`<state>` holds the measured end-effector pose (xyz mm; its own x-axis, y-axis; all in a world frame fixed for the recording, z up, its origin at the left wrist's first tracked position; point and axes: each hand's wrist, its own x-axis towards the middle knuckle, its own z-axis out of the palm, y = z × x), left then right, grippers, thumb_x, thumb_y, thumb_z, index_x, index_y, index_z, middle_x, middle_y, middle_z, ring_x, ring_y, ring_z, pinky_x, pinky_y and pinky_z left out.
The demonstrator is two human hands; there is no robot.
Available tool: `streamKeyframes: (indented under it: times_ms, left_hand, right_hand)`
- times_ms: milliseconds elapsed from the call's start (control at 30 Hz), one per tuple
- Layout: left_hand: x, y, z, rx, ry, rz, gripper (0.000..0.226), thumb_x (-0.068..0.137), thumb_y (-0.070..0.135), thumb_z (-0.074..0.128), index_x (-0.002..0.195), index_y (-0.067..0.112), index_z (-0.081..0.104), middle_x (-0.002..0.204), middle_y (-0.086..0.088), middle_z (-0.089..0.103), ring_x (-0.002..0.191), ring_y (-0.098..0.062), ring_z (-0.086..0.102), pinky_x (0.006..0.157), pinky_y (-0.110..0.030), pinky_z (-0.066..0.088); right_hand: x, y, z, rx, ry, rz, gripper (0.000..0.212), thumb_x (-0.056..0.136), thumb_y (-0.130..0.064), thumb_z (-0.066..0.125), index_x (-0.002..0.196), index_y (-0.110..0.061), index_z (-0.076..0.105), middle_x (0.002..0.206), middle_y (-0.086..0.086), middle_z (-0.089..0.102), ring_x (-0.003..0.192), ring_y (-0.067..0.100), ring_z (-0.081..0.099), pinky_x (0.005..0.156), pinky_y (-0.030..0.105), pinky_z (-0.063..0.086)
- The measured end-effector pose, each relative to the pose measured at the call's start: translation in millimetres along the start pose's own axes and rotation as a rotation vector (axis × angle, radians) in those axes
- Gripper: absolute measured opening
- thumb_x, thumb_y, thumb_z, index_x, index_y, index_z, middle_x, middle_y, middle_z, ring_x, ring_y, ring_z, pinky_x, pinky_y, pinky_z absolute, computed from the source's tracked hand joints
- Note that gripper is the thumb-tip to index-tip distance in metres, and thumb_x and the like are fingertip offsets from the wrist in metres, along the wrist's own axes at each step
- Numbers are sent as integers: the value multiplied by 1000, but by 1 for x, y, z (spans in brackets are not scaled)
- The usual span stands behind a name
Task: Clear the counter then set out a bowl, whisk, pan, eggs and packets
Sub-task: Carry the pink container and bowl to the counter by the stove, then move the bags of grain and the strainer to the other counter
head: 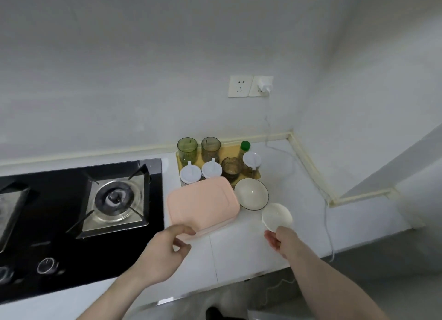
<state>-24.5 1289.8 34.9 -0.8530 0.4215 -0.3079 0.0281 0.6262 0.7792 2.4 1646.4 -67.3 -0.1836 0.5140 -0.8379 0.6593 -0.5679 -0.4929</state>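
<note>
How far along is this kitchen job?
Early, it seems. Done: one bowl stands on the counter. In hand: the right hand holds a small white bowl; the left hand reaches for the pink box. Left: the box and jar tray remain; no whisk, pan, eggs or packets show.

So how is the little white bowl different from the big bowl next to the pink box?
The small white bowl is held up at its rim by the right hand, tilted; the big bowl sits level on the counter. The big bowl is wider and has a dark rim; the small bowl is plain white. Both look empty and round.
</note>
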Motion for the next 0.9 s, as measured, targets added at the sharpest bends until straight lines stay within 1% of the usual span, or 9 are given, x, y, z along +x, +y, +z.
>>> streamKeyframes:
  times_ms: [133,300,400,467,533,567,667,733,900]
  left_hand:
    - [-7,7,13,-45,95,-72,26,89,15,68,103,36,68,111,26,66,89,1,67,73,-9,45]
    - [-26,3,33,-117,241,-178,28,90,11,67,104,35,68,110,21,68,92,4,65,74,-16,53]
    - [-50,-3,42,-194,334,-251,27,91,10,66,105,33,69,108,15,67,96,4,63,59,-18,55]
    - [-69,-11,45,-214,384,-284,26,92,10,65,106,31,69,111,15,67,95,4,64,57,-16,54]
    - [-103,-23,42,-216,466,-339,26,92,13,66,106,35,68,115,20,66,93,5,65,66,-17,55]
    - [-115,-30,42,-207,485,-359,26,92,15,66,106,36,67,116,23,66,93,7,65,71,-18,55]
    - [-174,-56,39,-187,577,-454,25,91,19,67,105,39,66,116,28,65,94,10,63,79,-18,53]
    - [-222,-73,39,-191,669,-520,25,90,20,68,103,40,65,114,28,66,93,10,64,80,-20,55]
    - [-339,-111,47,-207,848,-645,24,88,20,70,100,40,66,116,25,65,90,6,66,78,-22,55]
  right_hand:
    - [14,-12,4,24,13,-38,39,99,2,38,136,10,46,55,13,69,37,19,64,33,26,51]
    - [17,2,12,186,-3,-177,40,106,-26,40,136,0,46,94,15,71,66,23,68,60,32,56]
    - [4,34,29,144,8,-195,42,106,-40,35,119,-5,54,84,10,65,59,25,64,55,29,50]
    - [-21,62,44,40,-44,-230,26,106,-32,41,109,-11,54,75,11,57,46,18,57,45,23,44]
    - [-54,99,62,-182,-199,-320,4,103,-15,48,103,-15,52,73,13,54,33,10,50,33,16,36]
    - [-66,114,67,-315,-277,-387,7,101,-10,51,101,-16,51,78,13,57,36,11,52,32,17,38]
    - [-100,160,86,-750,-586,-625,17,95,-13,59,97,-30,57,96,3,65,62,21,67,59,36,59]
    - [-130,183,101,-964,-755,-736,16,93,-19,59,98,-34,59,99,-6,66,73,20,71,75,40,60]
    - [-222,241,133,-1269,-1108,-862,27,81,-36,59,108,-40,63,108,-19,67,90,10,70,90,43,58]
